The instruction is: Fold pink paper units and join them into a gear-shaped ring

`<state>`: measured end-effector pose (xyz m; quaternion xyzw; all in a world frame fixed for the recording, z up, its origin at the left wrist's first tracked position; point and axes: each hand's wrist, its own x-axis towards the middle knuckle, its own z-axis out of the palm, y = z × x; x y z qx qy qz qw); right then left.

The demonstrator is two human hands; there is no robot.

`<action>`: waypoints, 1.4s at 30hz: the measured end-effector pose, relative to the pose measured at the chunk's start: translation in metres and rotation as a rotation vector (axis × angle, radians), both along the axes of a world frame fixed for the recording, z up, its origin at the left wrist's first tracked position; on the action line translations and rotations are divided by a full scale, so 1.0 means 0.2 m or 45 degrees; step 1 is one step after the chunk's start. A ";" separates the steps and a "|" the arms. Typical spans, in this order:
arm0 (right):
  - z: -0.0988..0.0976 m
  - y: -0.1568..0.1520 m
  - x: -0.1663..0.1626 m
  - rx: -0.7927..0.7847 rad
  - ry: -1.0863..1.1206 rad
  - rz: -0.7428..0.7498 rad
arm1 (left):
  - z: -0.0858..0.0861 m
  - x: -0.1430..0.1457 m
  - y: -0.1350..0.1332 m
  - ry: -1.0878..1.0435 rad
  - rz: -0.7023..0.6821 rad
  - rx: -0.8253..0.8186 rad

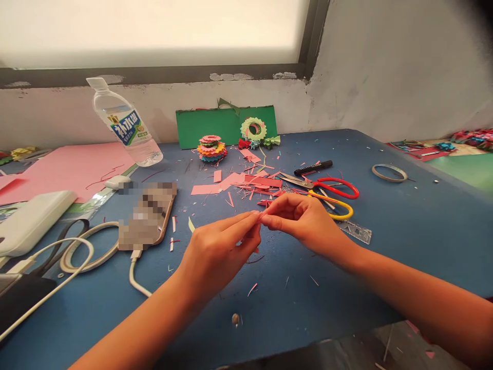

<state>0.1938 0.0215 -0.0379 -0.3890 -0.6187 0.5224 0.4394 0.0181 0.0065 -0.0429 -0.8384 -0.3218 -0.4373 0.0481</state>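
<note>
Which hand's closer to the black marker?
Right. The right hand is on the near side of the black marker, slightly left; the left hand is farther off to the left.

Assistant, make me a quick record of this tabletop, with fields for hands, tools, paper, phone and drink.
Left hand: fingertips pinched, close against the other hand's
Right hand: fingertips pinched; any held piece too small to identify
Surface: blue table
Tools: scissors with red and yellow handles, black marker, clear ruler-like strip, all near the right hand
Paper: pink scraps beyond the hands; pink sheet at left
Phone: pixelated, white cable attached
Drink: clear bottle, beyond the phone
</note>
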 end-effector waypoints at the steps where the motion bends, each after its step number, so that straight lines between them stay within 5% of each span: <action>1: 0.00 0.00 0.00 0.005 0.003 0.003 | 0.00 0.00 0.00 -0.002 0.000 -0.004; 16: 0.00 0.01 0.01 -0.083 0.111 0.087 | -0.02 -0.01 0.01 -0.017 -0.086 0.072; 19: 0.00 -0.01 0.00 0.131 0.171 0.003 | 0.00 -0.01 0.01 -0.228 -0.091 -0.147; 22: 0.01 -0.03 0.00 0.551 0.101 -0.070 | 0.03 -0.01 0.00 -0.391 -0.146 -0.307; 28: 0.02 -0.02 0.05 1.378 -0.340 -0.069 | 0.07 -0.02 0.00 -0.285 -0.298 -0.077; 36: 0.07 -0.03 0.12 1.827 -0.755 0.132 | 0.05 -0.05 -0.01 -0.124 -0.450 0.058; 42: 0.11 -0.07 0.14 1.765 -0.809 0.081 | 0.05 -0.06 -0.02 -0.076 -0.401 0.100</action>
